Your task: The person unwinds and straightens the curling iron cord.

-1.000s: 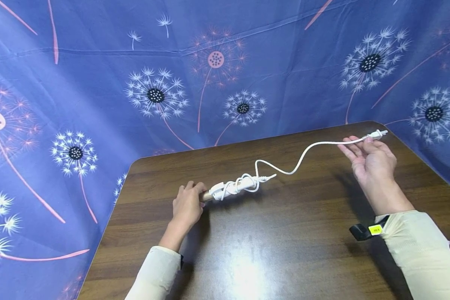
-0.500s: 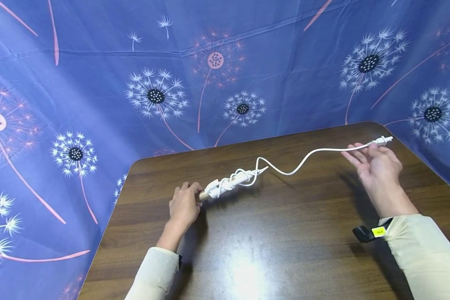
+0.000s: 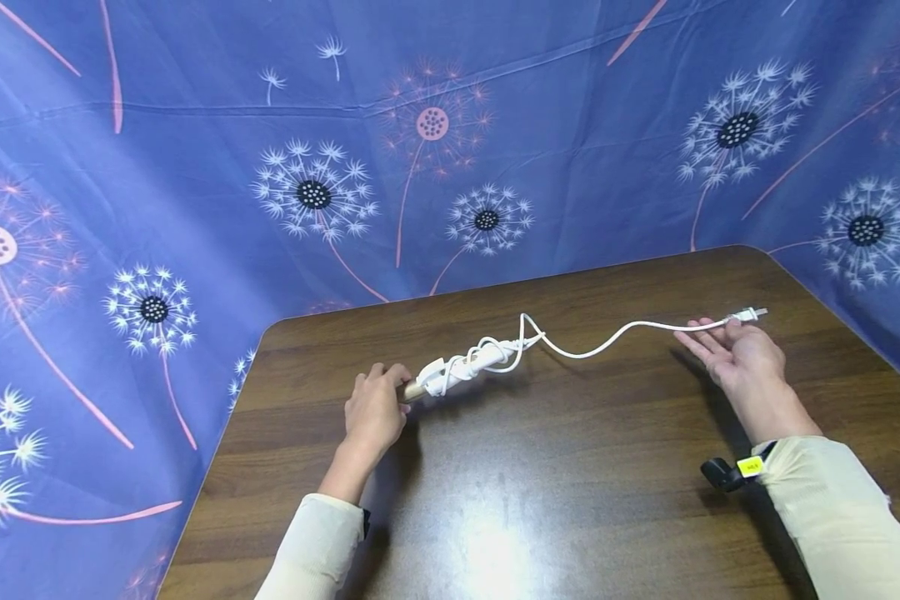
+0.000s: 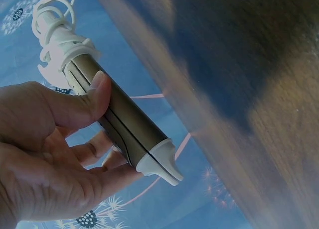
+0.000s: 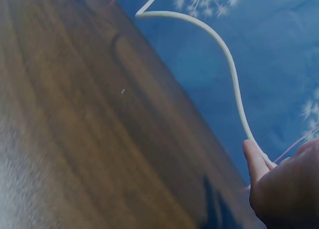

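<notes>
My left hand (image 3: 375,408) grips a hair straightener (image 4: 119,112) by its bronze barrel, thumb along one side and fingers beneath. A white tip (image 4: 162,162) ends the barrel, and its long split faces the left wrist camera. Loops of white cord wrap the white handle (image 3: 465,367), which points right and away. From there the loose cord (image 3: 607,342) runs in a wavy line to the right. My right hand (image 3: 750,358), palm turned up, pinches the cord's end just behind the two-prong plug (image 3: 744,315). In the right wrist view the plug is hidden.
Both hands are over a dark wooden table (image 3: 570,467) with rounded far corners. A blue dandelion-print cloth (image 3: 600,167) hangs behind and beside it. A black wrist strap device (image 3: 723,473) with a yellow label sits at the right sleeve.
My right hand has come lower and nearer with the plug, and the cord's right part has dropped. The straightener's handle end has dipped, then shifted slightly; my left hand stays nearly in place.
</notes>
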`<state>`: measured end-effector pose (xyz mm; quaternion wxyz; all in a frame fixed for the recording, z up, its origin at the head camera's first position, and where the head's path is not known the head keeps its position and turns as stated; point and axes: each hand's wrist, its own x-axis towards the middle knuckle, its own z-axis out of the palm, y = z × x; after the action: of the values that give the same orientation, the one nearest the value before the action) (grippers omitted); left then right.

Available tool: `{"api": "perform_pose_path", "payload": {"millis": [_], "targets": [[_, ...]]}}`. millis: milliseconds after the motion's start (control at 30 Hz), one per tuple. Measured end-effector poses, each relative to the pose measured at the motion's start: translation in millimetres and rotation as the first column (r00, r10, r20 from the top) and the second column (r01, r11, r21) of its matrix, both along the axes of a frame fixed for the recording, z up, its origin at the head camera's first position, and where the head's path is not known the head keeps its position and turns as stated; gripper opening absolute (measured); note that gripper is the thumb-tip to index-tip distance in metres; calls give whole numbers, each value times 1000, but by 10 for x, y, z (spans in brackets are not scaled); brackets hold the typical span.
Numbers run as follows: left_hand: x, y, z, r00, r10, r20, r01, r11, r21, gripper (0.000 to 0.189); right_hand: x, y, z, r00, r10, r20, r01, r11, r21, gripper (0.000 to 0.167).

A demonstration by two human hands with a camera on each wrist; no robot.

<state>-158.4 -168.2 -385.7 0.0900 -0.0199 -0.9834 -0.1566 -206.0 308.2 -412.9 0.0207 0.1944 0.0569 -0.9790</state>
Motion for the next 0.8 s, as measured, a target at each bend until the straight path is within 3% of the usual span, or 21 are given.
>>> {"api": "perform_pose_path", "payload": {"millis": [233, 633, 733, 800], "targets": [[7, 8, 4, 1000, -10, -24, 10, 1000, 4, 44, -16, 52, -164, 999, -26, 36, 25, 999, 27, 16], [-5, 23, 22, 1000, -7, -17, 7, 1000, 4, 44, -74, 33, -186, 989, -82, 126, 61, 985, 162, 19], [-4, 24, 28, 1000, -11, -16, 12, 1000, 7, 44, -95, 22, -198, 988, -105, 117, 77, 972, 223, 25], [-6, 27, 30, 1000, -15, -13, 15, 1000, 10, 44, -111, 10, -208, 984, -139, 107, 100, 946, 308, 29]]}}
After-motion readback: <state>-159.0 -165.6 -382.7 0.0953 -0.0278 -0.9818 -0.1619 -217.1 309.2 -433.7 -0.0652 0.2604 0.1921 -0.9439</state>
